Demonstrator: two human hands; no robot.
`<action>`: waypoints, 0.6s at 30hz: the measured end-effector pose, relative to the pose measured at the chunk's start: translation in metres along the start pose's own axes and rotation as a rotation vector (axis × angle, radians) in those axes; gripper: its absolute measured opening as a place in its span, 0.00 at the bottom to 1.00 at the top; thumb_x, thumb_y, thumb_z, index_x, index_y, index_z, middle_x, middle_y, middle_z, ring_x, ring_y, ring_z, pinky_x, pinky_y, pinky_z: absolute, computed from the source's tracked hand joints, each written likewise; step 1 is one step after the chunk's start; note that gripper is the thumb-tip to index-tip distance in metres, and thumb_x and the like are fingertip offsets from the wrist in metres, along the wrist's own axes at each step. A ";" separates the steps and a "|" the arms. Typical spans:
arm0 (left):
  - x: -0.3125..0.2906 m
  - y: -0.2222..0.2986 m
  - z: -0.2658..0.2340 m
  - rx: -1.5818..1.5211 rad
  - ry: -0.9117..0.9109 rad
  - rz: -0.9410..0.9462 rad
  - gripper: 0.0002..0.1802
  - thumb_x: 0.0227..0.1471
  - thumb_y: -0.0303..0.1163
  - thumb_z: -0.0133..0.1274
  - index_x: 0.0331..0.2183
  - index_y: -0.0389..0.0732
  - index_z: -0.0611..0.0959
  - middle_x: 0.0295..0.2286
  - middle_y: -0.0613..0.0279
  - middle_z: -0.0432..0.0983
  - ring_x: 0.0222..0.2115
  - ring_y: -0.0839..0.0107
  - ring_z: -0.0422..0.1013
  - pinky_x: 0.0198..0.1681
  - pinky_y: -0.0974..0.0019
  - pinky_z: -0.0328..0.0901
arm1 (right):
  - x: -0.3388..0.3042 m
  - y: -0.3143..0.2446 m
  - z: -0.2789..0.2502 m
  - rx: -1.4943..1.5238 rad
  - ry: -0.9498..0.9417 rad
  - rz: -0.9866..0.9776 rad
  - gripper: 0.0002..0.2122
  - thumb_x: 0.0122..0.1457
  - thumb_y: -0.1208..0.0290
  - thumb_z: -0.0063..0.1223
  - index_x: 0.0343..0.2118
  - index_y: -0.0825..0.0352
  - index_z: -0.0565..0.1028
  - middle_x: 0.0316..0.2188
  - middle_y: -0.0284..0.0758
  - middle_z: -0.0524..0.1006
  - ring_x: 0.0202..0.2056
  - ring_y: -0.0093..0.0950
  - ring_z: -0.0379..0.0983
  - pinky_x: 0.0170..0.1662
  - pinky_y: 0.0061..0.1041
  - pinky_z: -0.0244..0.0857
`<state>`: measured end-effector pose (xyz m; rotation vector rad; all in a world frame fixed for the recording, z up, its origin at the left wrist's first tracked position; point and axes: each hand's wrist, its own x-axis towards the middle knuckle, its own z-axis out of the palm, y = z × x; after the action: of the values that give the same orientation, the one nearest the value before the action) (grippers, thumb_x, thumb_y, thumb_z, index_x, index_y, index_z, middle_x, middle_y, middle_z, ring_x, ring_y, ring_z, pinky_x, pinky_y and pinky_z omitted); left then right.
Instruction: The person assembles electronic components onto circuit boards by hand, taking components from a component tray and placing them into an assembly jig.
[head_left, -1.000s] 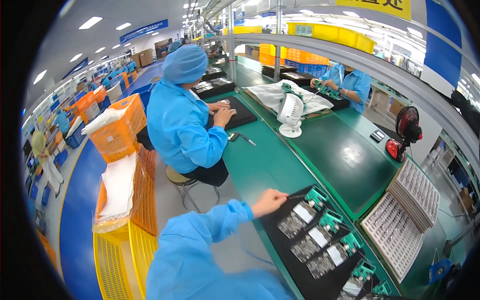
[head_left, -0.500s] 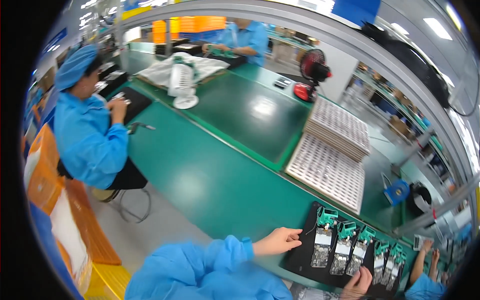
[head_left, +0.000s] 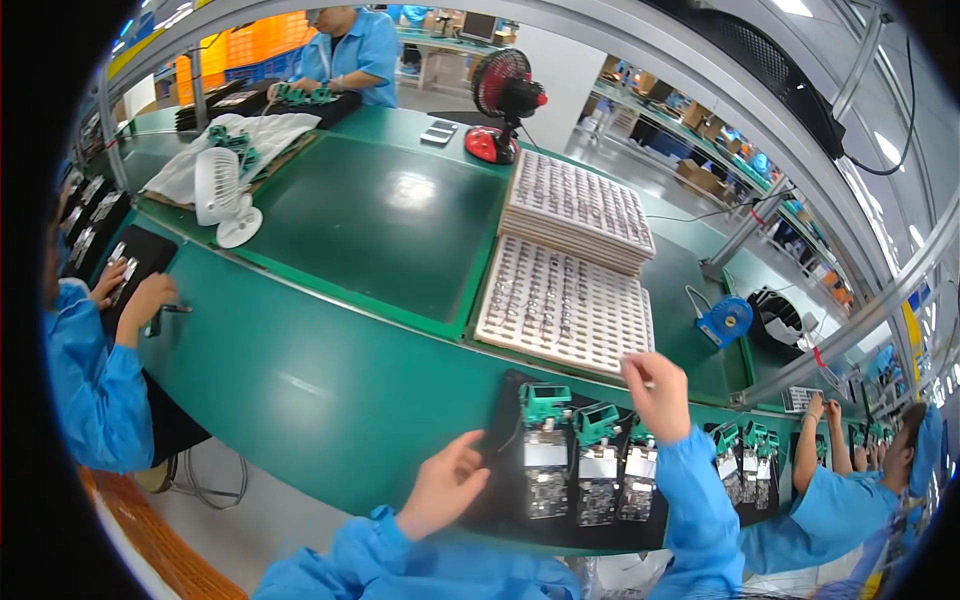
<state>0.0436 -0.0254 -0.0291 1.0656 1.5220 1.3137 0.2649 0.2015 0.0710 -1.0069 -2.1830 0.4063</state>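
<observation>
My left hand (head_left: 445, 487) hovers at the left edge of a black mat (head_left: 508, 505), fingers loosely bent and apart, holding nothing I can see. My right hand (head_left: 660, 396) is raised at the near right corner of a white tray (head_left: 490, 325) of small parts, its fingers pinched together. What they hold, if anything, is too small to make out. On the mat several circuit boards (head_left: 546, 488) lie in a row, each joined to a green plastic frame (head_left: 546, 402) at its far end. My right forearm hides part of the row.
Behind the near tray stands a stack of similar trays (head_left: 580, 205). A red-black fan (head_left: 503, 90), a white fan (head_left: 220, 195) and a blue fan (head_left: 725, 322) stand on the green table (head_left: 300, 375). Co-workers sit at left (head_left: 95, 380) and right (head_left: 840, 510); another works across the table.
My right hand has risen from the near ends of the boards to the tray's corner, its fingers now pinched. The view has swung right; my left hand stays beside the mat.
</observation>
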 end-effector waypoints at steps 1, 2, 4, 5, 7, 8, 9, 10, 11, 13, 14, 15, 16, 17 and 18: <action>-0.001 0.003 -0.008 0.075 0.017 0.027 0.33 0.52 0.26 0.60 0.59 0.39 0.70 0.36 0.55 0.78 0.33 0.67 0.77 0.38 0.65 0.72 | 0.021 0.011 0.007 0.021 -0.024 0.054 0.06 0.58 0.73 0.59 0.34 0.70 0.80 0.27 0.43 0.79 0.30 0.38 0.78 0.33 0.31 0.69; -0.002 0.003 -0.013 0.070 0.002 0.030 0.33 0.52 0.26 0.60 0.59 0.39 0.70 0.36 0.55 0.78 0.33 0.67 0.77 0.38 0.65 0.72 | 0.041 0.023 0.017 0.045 -0.052 0.109 0.08 0.59 0.70 0.58 0.34 0.71 0.80 0.27 0.44 0.79 0.29 0.39 0.78 0.33 0.33 0.69; -0.005 -0.001 -0.020 0.126 -0.022 0.074 0.33 0.51 0.26 0.60 0.58 0.38 0.70 0.35 0.54 0.78 0.31 0.65 0.78 0.37 0.65 0.72 | 0.080 0.041 0.040 -0.158 -0.115 0.123 0.12 0.60 0.64 0.56 0.33 0.71 0.80 0.28 0.45 0.79 0.31 0.43 0.77 0.35 0.37 0.69; -0.005 -0.005 -0.018 0.156 -0.011 0.139 0.32 0.51 0.26 0.60 0.58 0.38 0.71 0.34 0.54 0.78 0.31 0.64 0.78 0.36 0.64 0.72 | 0.095 0.055 0.054 -0.151 -0.116 0.139 0.14 0.60 0.60 0.56 0.32 0.70 0.80 0.29 0.45 0.80 0.32 0.44 0.77 0.36 0.39 0.69; -0.006 -0.005 -0.015 0.197 0.001 0.177 0.32 0.51 0.25 0.60 0.57 0.38 0.71 0.34 0.53 0.78 0.31 0.63 0.77 0.35 0.63 0.72 | 0.121 0.069 0.078 -0.267 -0.178 0.207 0.18 0.58 0.55 0.58 0.31 0.70 0.80 0.29 0.46 0.80 0.32 0.44 0.77 0.36 0.40 0.69; -0.008 -0.005 -0.015 0.209 0.013 0.182 0.30 0.51 0.25 0.60 0.57 0.38 0.72 0.33 0.54 0.77 0.30 0.63 0.77 0.34 0.63 0.72 | 0.131 0.070 0.088 -0.395 -0.237 0.260 0.21 0.56 0.53 0.60 0.31 0.71 0.81 0.27 0.45 0.81 0.31 0.42 0.78 0.36 0.39 0.70; -0.009 -0.006 -0.014 0.207 0.013 0.181 0.30 0.51 0.25 0.60 0.57 0.38 0.72 0.33 0.54 0.77 0.30 0.63 0.77 0.34 0.63 0.72 | 0.136 0.071 0.097 -0.558 -0.239 0.253 0.22 0.52 0.50 0.63 0.30 0.70 0.81 0.28 0.46 0.81 0.32 0.44 0.79 0.39 0.42 0.70; -0.008 -0.006 -0.014 0.198 0.004 0.183 0.30 0.51 0.25 0.60 0.56 0.38 0.73 0.33 0.54 0.77 0.30 0.63 0.77 0.34 0.63 0.72 | 0.142 0.075 0.096 -0.562 -0.240 0.254 0.22 0.52 0.50 0.63 0.30 0.70 0.81 0.28 0.46 0.81 0.32 0.44 0.79 0.39 0.42 0.70; -0.010 -0.006 -0.014 0.190 -0.001 0.178 0.29 0.51 0.25 0.60 0.56 0.39 0.73 0.33 0.54 0.77 0.30 0.63 0.77 0.34 0.64 0.72 | 0.147 0.077 0.095 -0.592 -0.313 0.227 0.21 0.50 0.51 0.64 0.29 0.70 0.82 0.28 0.46 0.81 0.33 0.44 0.79 0.40 0.42 0.71; -0.009 -0.003 -0.015 0.174 -0.004 0.158 0.28 0.51 0.25 0.59 0.55 0.39 0.75 0.33 0.55 0.76 0.29 0.63 0.77 0.34 0.64 0.72 | 0.155 0.081 0.096 -0.644 -0.417 0.218 0.15 0.47 0.60 0.67 0.26 0.69 0.81 0.27 0.47 0.81 0.36 0.45 0.79 0.42 0.42 0.73; -0.008 -0.003 -0.015 0.187 -0.006 0.165 0.27 0.51 0.25 0.59 0.54 0.39 0.75 0.32 0.55 0.76 0.29 0.62 0.76 0.34 0.63 0.72 | 0.153 0.075 0.097 -0.649 -0.425 0.218 0.15 0.47 0.60 0.67 0.26 0.69 0.81 0.27 0.47 0.81 0.36 0.45 0.79 0.42 0.42 0.73; -0.008 -0.002 -0.015 0.199 -0.012 0.174 0.26 0.51 0.25 0.59 0.54 0.39 0.76 0.32 0.55 0.76 0.29 0.61 0.76 0.33 0.63 0.71 | 0.150 0.066 0.100 -0.722 -0.400 0.210 0.11 0.49 0.64 0.65 0.27 0.67 0.81 0.30 0.46 0.81 0.36 0.45 0.80 0.40 0.41 0.74; -0.008 -0.002 -0.016 0.192 -0.017 0.171 0.26 0.51 0.25 0.59 0.54 0.39 0.76 0.32 0.55 0.76 0.29 0.61 0.76 0.33 0.63 0.71 | 0.146 0.060 0.105 -0.795 -0.374 0.201 0.07 0.50 0.68 0.63 0.28 0.66 0.82 0.33 0.46 0.81 0.37 0.44 0.80 0.38 0.40 0.75; -0.007 -0.001 -0.016 0.209 -0.014 0.184 0.26 0.51 0.25 0.59 0.53 0.39 0.76 0.32 0.55 0.76 0.29 0.60 0.76 0.33 0.62 0.71 | 0.141 0.059 0.110 -0.805 -0.374 0.206 0.07 0.50 0.68 0.63 0.28 0.66 0.82 0.33 0.46 0.81 0.37 0.44 0.80 0.38 0.40 0.75; -0.008 -0.001 -0.017 0.230 -0.006 0.190 0.25 0.51 0.24 0.58 0.53 0.38 0.77 0.32 0.55 0.75 0.29 0.59 0.75 0.33 0.62 0.71 | 0.132 0.058 0.119 -0.904 -0.345 0.093 0.04 0.49 0.71 0.62 0.27 0.65 0.82 0.31 0.45 0.81 0.36 0.44 0.80 0.37 0.39 0.75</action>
<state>0.0297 -0.0375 -0.0277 1.3877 1.6274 1.2815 0.1519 0.3403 0.0158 -1.5939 -2.6907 -0.4661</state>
